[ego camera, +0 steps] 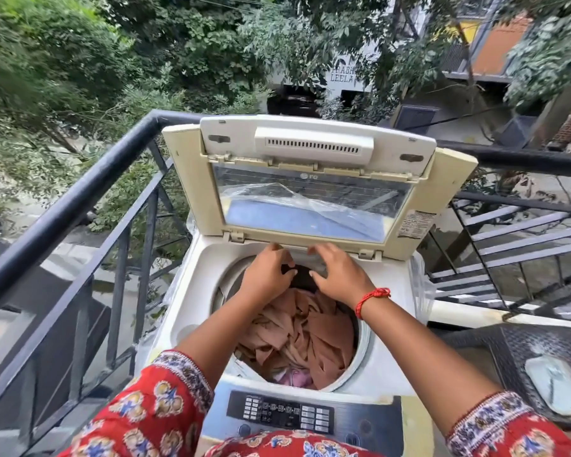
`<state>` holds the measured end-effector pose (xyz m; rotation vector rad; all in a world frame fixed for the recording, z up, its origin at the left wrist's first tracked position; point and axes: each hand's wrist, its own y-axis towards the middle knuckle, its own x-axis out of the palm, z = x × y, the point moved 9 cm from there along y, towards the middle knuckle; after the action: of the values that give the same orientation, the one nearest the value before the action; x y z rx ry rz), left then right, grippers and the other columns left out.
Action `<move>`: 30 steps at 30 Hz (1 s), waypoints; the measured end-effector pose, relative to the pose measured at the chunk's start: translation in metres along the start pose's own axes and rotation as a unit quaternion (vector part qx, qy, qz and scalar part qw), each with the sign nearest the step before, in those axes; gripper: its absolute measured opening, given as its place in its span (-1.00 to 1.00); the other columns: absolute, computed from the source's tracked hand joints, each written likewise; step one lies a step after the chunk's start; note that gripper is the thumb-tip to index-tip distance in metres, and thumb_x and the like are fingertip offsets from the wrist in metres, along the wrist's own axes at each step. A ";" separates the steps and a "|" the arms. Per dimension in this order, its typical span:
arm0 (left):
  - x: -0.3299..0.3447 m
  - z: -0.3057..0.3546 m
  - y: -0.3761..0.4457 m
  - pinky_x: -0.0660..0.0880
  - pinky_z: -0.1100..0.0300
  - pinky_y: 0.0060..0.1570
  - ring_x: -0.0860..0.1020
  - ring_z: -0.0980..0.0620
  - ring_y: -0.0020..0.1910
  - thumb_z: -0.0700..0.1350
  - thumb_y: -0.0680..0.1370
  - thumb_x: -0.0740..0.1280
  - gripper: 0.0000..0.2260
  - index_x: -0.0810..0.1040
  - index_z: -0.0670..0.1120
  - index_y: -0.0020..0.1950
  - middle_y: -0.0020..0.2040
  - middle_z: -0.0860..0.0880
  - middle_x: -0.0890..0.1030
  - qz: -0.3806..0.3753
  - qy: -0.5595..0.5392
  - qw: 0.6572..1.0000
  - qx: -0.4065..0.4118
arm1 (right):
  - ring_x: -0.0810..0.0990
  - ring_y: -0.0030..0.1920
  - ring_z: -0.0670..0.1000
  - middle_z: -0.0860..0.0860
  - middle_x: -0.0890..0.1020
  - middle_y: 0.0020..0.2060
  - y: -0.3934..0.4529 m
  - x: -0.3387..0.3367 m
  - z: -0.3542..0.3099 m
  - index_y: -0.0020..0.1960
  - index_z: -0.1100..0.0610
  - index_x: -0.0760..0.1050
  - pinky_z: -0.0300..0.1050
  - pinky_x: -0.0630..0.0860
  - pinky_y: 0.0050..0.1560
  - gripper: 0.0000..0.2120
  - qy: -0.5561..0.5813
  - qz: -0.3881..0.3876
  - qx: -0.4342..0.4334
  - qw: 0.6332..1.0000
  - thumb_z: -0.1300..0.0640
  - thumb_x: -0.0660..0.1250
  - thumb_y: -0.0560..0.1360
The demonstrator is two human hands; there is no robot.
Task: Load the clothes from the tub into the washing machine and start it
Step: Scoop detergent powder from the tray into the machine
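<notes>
The white top-load washing machine (192,311) stands in front of me with its lid (310,192) folded up and back. Its drum holds a heap of tan clothes (297,338), with a bit of pink cloth (294,379) at the near edge. Both hands reach to the far rim of the drum opening. My left hand (266,272) and my right hand (338,275) rest with bent, spread fingers on a grey tray (305,257) set in that rim, a dark gap between them. Neither holds cloth. The control panel (287,413) lies near my body. The tub is out of view.
A black metal railing (89,192) runs along the left and behind the machine, with trees and a street below. At the right stands a dark woven surface (508,351) with a pale flat object (556,389) on it. Clear plastic wrap hangs over the machine's sides.
</notes>
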<state>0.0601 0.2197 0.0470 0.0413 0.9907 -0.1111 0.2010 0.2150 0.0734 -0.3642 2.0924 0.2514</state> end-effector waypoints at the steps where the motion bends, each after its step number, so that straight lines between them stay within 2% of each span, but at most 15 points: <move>1: -0.009 0.005 0.002 0.52 0.10 -0.07 0.57 -0.07 0.03 -0.06 0.46 0.41 -0.89 0.61 -0.03 -0.06 0.05 -0.02 0.53 0.022 -0.014 1.000 0.000 | 0.58 0.09 0.11 0.03 0.54 0.14 0.001 -0.013 -0.003 0.20 0.02 0.44 -0.01 0.55 0.05 -0.66 0.015 0.026 -0.014 0.999 0.11 0.39 0.46; 4: -0.041 0.020 0.012 0.52 0.08 -0.03 0.59 -0.04 0.02 -0.04 0.46 0.40 -0.93 0.61 0.00 -0.09 0.05 -0.01 0.54 0.081 -0.051 0.995 0.016 | 0.60 0.08 0.06 0.02 0.58 0.10 0.008 -0.060 -0.011 0.19 0.07 0.47 -0.07 0.53 0.09 -0.66 0.027 0.104 -0.038 0.993 0.10 0.43 0.45; 7: -0.071 0.032 0.022 0.50 0.09 -0.04 0.56 -0.01 0.03 0.00 0.48 0.42 -0.91 0.60 0.01 -0.10 0.05 0.00 0.54 0.125 -0.073 0.989 0.032 | 0.60 0.06 0.04 0.05 0.59 0.07 0.012 -0.110 -0.022 0.18 0.09 0.47 -0.02 0.56 0.03 -0.68 0.023 0.176 -0.056 0.982 0.11 0.43 0.45; 10: -0.098 0.041 0.029 0.45 0.14 -0.07 0.54 0.01 0.04 0.00 0.50 0.42 -0.90 0.59 -0.01 -0.10 0.08 -0.01 0.55 0.173 -0.085 0.980 0.042 | 0.57 0.01 -0.03 0.05 0.59 0.01 0.015 -0.153 -0.035 0.14 0.13 0.49 -0.18 0.51 0.04 -0.74 0.010 0.246 -0.094 0.965 0.16 0.41 0.47; 12: -0.099 0.035 0.035 0.44 0.15 -0.08 0.55 0.00 0.03 0.00 0.51 0.41 -0.89 0.58 -0.02 -0.10 0.09 -0.03 0.55 0.167 -0.078 0.982 0.026 | 0.55 -0.02 -0.06 0.05 0.59 -0.03 0.021 -0.163 -0.030 0.10 0.14 0.50 -0.21 0.50 0.04 -0.78 0.001 0.253 -0.091 0.963 0.17 0.40 0.48; 14: -0.077 0.022 0.041 0.50 0.11 -0.07 0.58 -0.02 0.01 0.01 0.50 0.41 -0.90 0.60 0.00 -0.12 0.07 -0.06 0.55 0.103 -0.046 0.994 -0.008 | 0.58 -0.07 -0.01 0.06 0.62 -0.08 0.032 -0.146 -0.015 0.03 0.14 0.53 -0.09 0.56 0.01 -0.85 -0.007 0.200 -0.057 0.978 0.18 0.39 0.47; 16: -0.046 0.010 0.040 0.56 0.03 -0.04 0.62 -0.10 -0.03 -0.05 0.48 0.39 -0.96 0.61 0.02 -0.14 0.00 -0.09 0.56 0.033 -0.030 0.998 -0.036 | 0.62 -0.10 0.04 0.07 0.65 -0.13 0.041 -0.107 0.005 -0.04 0.13 0.55 -0.01 0.58 -0.04 -0.93 -0.008 0.104 0.000 0.995 0.20 0.38 0.47; 20: 0.009 -0.012 0.034 0.58 -0.02 -0.02 0.61 -0.22 0.01 -0.12 0.48 0.28 -0.82 0.64 -0.12 -0.04 0.00 -0.19 0.65 -0.062 0.011 0.994 -0.093 | 0.64 -0.02 0.11 0.08 0.68 -0.09 0.037 -0.027 0.039 -0.11 0.06 0.59 -0.09 0.55 -0.01 -0.89 -0.026 -0.032 0.109 0.993 0.22 0.32 0.44; 23: 0.042 -0.028 0.035 0.58 -0.03 -0.04 0.61 -0.23 0.02 -0.10 0.50 0.31 -0.84 0.62 -0.14 -0.03 0.00 -0.22 0.64 -0.093 0.015 0.988 -0.119 | 0.64 -0.02 0.15 0.15 0.69 -0.10 0.029 0.022 0.057 -0.12 0.14 0.62 -0.15 0.46 -0.08 -0.89 -0.022 -0.088 0.155 0.984 0.25 0.32 0.43; 25: 0.064 -0.043 0.039 0.54 0.00 -0.02 0.61 -0.24 0.04 -0.07 0.53 0.32 -0.80 0.63 -0.18 -0.01 0.01 -0.24 0.64 -0.106 -0.010 0.981 -0.163 | 0.63 -0.05 0.14 0.16 0.69 -0.14 0.027 0.056 0.083 -0.20 0.12 0.59 -0.20 0.41 -0.12 -0.94 -0.003 -0.106 0.208 0.972 0.21 0.35 0.44; 27: 0.087 -0.068 0.044 0.53 0.05 0.01 0.62 -0.23 0.04 0.01 0.56 0.32 -0.71 0.64 -0.22 -0.02 -0.01 -0.26 0.67 -0.087 -0.100 0.958 -0.253 | 0.61 -0.14 0.10 0.14 0.66 -0.19 0.025 0.087 0.112 -0.26 0.08 0.53 -0.09 0.53 -0.06 -0.87 0.087 -0.090 0.304 0.944 0.14 0.38 0.45; 28: 0.100 -0.082 0.041 0.57 0.04 0.02 0.64 -0.22 0.01 0.05 0.56 0.32 -0.67 0.65 -0.22 -0.01 -0.03 -0.25 0.68 -0.070 -0.180 0.928 -0.319 | 0.57 -0.18 0.09 0.13 0.62 -0.20 0.022 0.101 0.123 -0.26 0.08 0.50 0.01 0.59 -0.03 -0.85 0.182 -0.068 0.366 0.910 0.13 0.37 0.48; 29: 0.114 -0.092 0.035 0.60 0.00 0.00 0.65 -0.20 -0.07 0.09 0.57 0.32 -0.64 0.64 -0.22 0.00 -0.08 -0.21 0.68 -0.053 -0.288 0.874 -0.387 | 0.54 -0.22 0.06 0.12 0.58 -0.19 0.018 0.114 0.125 -0.22 0.08 0.48 0.05 0.59 -0.03 -0.86 0.300 -0.045 0.422 0.854 0.17 0.33 0.53; 30: 0.130 -0.094 0.029 0.61 -0.01 -0.08 0.65 -0.16 -0.17 0.09 0.59 0.30 -0.66 0.60 -0.20 -0.01 -0.16 -0.14 0.67 -0.050 -0.397 0.805 -0.438 | 0.52 -0.24 0.03 0.12 0.55 -0.18 0.019 0.130 0.123 -0.17 0.10 0.46 -0.02 0.58 -0.05 -0.86 0.422 -0.018 0.461 0.781 0.23 0.27 0.57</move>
<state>0.0561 0.2470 -0.1136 -0.8554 0.1204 0.2347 0.2282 0.2519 -0.1010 0.1378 2.7379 -1.1529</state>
